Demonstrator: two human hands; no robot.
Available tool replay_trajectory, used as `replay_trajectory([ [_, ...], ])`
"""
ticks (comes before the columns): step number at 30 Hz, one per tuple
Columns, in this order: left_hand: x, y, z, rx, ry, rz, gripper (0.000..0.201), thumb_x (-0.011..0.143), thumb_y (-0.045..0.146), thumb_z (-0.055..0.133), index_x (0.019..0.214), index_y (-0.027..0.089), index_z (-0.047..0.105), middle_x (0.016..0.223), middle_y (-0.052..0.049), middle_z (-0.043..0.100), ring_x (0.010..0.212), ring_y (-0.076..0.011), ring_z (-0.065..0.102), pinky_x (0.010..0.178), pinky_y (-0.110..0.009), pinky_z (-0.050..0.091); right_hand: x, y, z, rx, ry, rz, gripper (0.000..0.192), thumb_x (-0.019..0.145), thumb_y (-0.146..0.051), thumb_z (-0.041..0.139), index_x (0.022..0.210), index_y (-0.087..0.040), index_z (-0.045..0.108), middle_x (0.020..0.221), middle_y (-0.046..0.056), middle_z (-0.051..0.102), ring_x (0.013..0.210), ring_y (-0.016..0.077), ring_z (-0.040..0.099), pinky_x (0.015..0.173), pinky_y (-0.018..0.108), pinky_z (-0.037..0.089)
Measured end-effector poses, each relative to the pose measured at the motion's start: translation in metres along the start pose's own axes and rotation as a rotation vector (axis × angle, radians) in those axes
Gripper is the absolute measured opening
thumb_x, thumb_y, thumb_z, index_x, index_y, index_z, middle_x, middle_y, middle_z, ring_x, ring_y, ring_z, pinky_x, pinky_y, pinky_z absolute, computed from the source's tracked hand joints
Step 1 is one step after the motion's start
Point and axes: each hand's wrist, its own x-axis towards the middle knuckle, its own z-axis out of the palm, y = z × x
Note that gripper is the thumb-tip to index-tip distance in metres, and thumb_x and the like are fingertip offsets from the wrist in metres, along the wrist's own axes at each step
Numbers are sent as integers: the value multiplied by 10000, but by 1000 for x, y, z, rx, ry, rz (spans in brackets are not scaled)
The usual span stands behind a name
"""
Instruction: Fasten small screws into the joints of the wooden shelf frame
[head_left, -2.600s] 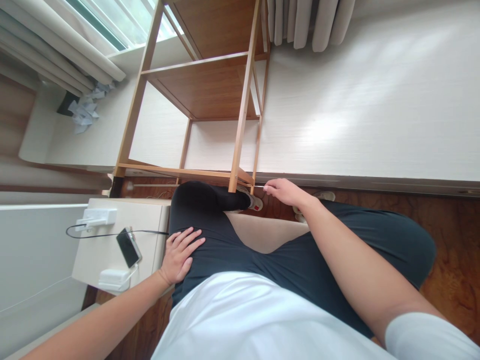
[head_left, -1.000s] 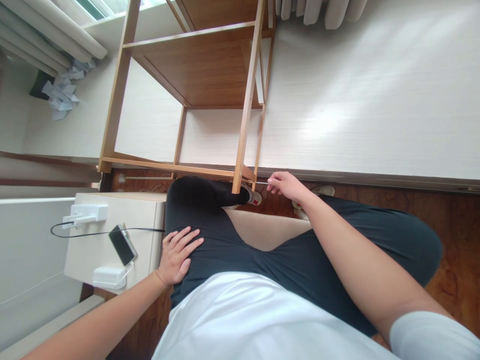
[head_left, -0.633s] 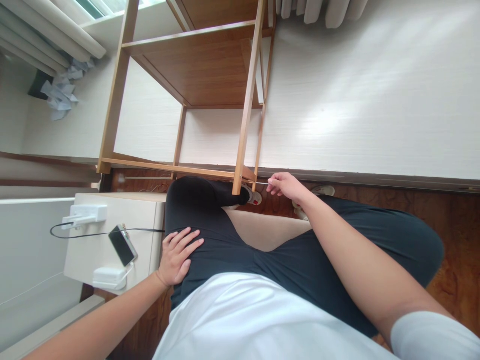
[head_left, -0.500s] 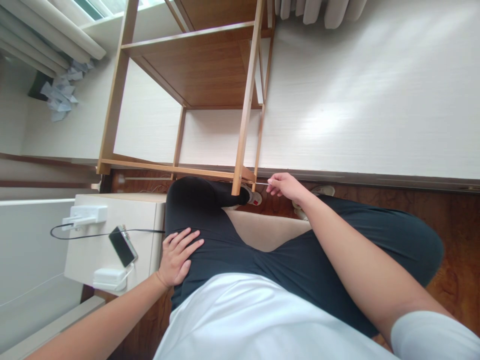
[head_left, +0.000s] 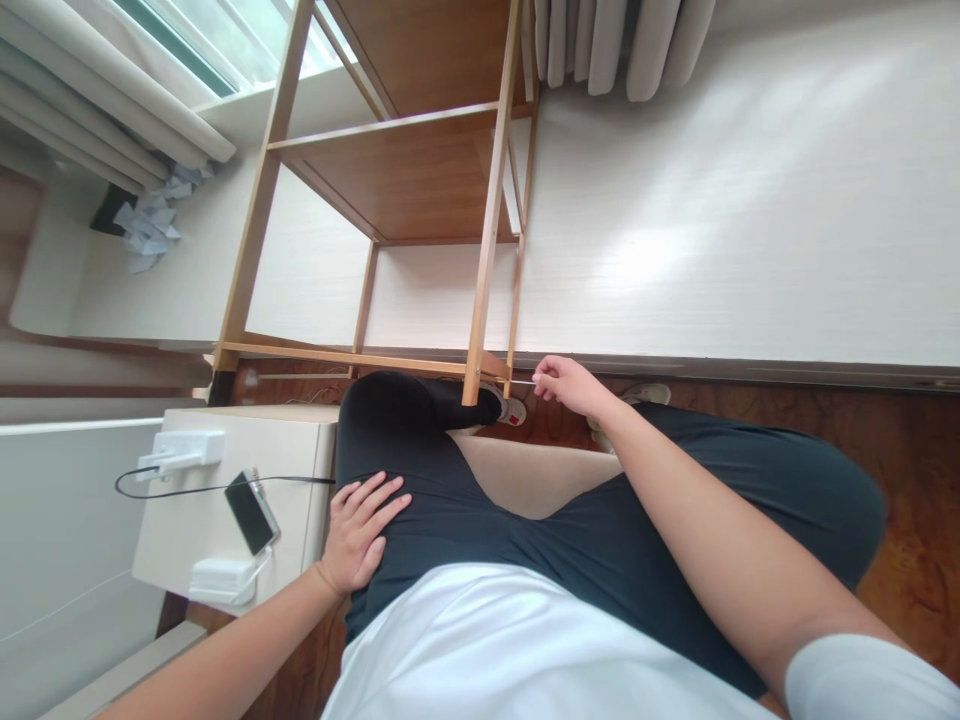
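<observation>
My right hand (head_left: 566,385) is closed in a pinch on a thin metal rod (head_left: 523,383), perhaps the arm of a hex key; its other end is hidden in my fingers. The rod points left and meets the low end of the wooden shelf rack (head_left: 474,340), at the foot of its right-hand side. My left hand (head_left: 362,530) lies flat with fingers spread on my left thigh, holding nothing. The rack has brown panels and lighter wooden posts, and its lower end is close to my left knee.
On the left, a small cabinet (head_left: 300,530) carries a white power adapter (head_left: 187,450), a dark phone-like device (head_left: 252,512), a white charger (head_left: 221,581) and a black cable. A pale ledge (head_left: 712,250) lies beyond the rack. Crumpled papers (head_left: 150,228) lie by a curtain (head_left: 97,110).
The camera has tilted up slightly, so everything sits a little lower in view. My right hand keeps the rod at the rack's foot, and my left hand stays on my thigh.
</observation>
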Motion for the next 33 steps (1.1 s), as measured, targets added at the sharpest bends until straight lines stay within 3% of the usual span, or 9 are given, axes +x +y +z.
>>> replay_trajectory([
  [8,2,1,-3,16,7,14,539,969,375,328,1397,261,636,1429,-108,635,1425,-305,465,1142,-517,286,-3,4,-9,-286,55,-182,151,857,-337,705,940,-236,630,837,-5,708,718,159,618,642,269,430],
  [17,2,0,-4,35,-6,9,541,963,362,348,1413,261,631,1437,-107,629,1424,-305,461,1154,-511,286,-3,3,-9,-280,74,-263,158,833,-217,705,956,-245,610,822,-20,708,726,160,618,695,274,440],
  [33,4,1,-6,27,2,23,538,968,356,337,1407,248,629,1439,-117,623,1429,-311,452,1137,-523,297,-5,0,-12,-342,70,-249,119,857,-243,703,915,-246,599,863,3,711,752,175,609,696,284,423],
])
